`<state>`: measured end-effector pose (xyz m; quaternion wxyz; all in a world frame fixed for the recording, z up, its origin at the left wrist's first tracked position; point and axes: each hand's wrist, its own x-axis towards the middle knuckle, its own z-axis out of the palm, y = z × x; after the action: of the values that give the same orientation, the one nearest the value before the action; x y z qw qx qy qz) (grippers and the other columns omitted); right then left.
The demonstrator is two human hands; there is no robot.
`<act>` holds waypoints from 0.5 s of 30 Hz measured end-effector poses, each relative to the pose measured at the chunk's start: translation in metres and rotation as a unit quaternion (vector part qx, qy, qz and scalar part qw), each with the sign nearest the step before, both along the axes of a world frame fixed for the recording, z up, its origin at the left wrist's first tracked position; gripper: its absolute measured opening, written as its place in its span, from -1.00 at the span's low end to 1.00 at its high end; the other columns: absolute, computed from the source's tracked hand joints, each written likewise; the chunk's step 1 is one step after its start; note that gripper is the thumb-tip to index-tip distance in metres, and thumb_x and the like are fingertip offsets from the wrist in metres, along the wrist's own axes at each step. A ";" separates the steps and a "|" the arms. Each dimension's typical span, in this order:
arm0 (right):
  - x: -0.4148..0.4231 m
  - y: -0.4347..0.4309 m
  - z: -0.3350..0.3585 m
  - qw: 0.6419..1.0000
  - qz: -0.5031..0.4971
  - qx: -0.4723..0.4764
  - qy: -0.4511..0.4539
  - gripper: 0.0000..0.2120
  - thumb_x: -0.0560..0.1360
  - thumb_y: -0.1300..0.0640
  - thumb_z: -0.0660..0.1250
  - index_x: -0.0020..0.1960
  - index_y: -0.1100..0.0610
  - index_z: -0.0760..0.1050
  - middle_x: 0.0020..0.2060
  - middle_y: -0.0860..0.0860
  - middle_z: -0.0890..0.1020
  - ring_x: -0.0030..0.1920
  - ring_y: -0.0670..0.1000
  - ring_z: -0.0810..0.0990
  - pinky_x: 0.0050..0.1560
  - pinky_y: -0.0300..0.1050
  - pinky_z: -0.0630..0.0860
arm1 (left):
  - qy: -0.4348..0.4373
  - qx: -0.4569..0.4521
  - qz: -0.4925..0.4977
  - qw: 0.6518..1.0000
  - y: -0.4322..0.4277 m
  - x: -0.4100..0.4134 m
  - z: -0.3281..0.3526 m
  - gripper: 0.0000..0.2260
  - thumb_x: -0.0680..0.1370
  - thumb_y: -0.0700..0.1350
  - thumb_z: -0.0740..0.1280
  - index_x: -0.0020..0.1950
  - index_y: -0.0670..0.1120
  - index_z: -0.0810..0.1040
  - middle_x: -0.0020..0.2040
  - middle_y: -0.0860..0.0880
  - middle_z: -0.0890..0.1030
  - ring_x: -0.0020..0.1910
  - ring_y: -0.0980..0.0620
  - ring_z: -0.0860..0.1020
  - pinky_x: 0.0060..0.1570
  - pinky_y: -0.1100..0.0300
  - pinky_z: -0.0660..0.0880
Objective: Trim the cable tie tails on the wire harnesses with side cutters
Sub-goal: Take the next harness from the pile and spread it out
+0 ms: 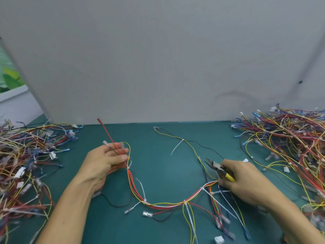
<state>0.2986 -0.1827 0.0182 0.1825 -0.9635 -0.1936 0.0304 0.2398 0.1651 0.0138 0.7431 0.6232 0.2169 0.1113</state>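
So the harness (165,204) is draped in a big U on the teal mat (158,173), with a hand at each end. The left hand (103,162) has its fingers curled round the left end, just above a tie, and 1 stiff red wire (109,133) pokes up past the fingertips. The right hand (246,182) grips the side cutters (218,169), which have a dark metal head and a yellow handle. The nose points up-left with the jaws a little apart, close to a yellow branch wire. The harness's right end runs in under that hand's fingers.

The cable tie tails (141,188) are thin, flat strips of white plastic. At least 4 stick out along the bundle. The wires are skinny and glossy in red, yellow, white, black and blue, with clear-sleeved terminals. There's a tangled left pile (26,164), a right pile (290,147), and a matte grey board (158,59) behind.
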 end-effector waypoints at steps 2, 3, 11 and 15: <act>0.000 0.000 0.000 1.000 0.000 0.002 0.003 -0.81 0.44 -0.01 0.41 -0.21 -0.01 0.41 -0.34 -0.08 0.52 -0.21 0.00 0.48 -0.17 -0.06 0.44 | -0.013 0.023 -0.010 1.000 -0.004 0.000 -0.001 -0.70 0.39 -0.49 0.37 0.01 -0.17 0.54 -0.19 -0.06 0.69 -0.23 -0.05 0.67 -0.35 0.22 0.60; 0.001 0.000 0.000 1.000 0.001 0.004 0.004 -0.80 0.44 -0.01 0.41 -0.22 -0.01 0.40 -0.35 -0.08 0.51 -0.22 -0.01 0.47 -0.18 -0.07 0.44 | -0.019 0.032 -0.012 0.999 -0.004 -0.001 -0.001 -0.69 0.38 -0.50 0.38 0.01 -0.18 0.54 -0.21 -0.06 0.69 -0.24 -0.06 0.68 -0.36 0.22 0.59; 0.002 -0.001 -0.002 1.000 -0.002 0.010 0.006 -0.76 0.42 -0.01 0.43 -0.26 -0.01 0.38 -0.38 -0.09 0.50 -0.27 -0.06 0.44 -0.21 -0.09 0.42 | -0.035 0.099 -0.029 0.994 -0.003 0.001 -0.006 -0.62 0.29 -0.47 0.47 0.03 -0.17 0.58 -0.12 -0.13 0.69 -0.19 -0.05 0.68 -0.29 0.21 0.59; 0.002 0.000 -0.003 1.000 -0.010 0.013 0.002 -0.78 0.42 -0.02 0.43 -0.26 -0.02 0.39 -0.39 -0.09 0.51 -0.27 -0.05 0.45 -0.23 -0.08 0.42 | -0.017 0.140 -0.031 0.990 0.004 0.002 -0.010 -0.60 0.30 -0.48 0.47 0.03 -0.11 0.58 -0.15 -0.09 0.68 -0.24 0.03 0.65 -0.29 0.25 0.58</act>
<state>0.3010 -0.1823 0.0154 0.1956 -0.9629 -0.1841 0.0277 0.2416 0.1693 0.0041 0.6554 0.7254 0.1670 0.1277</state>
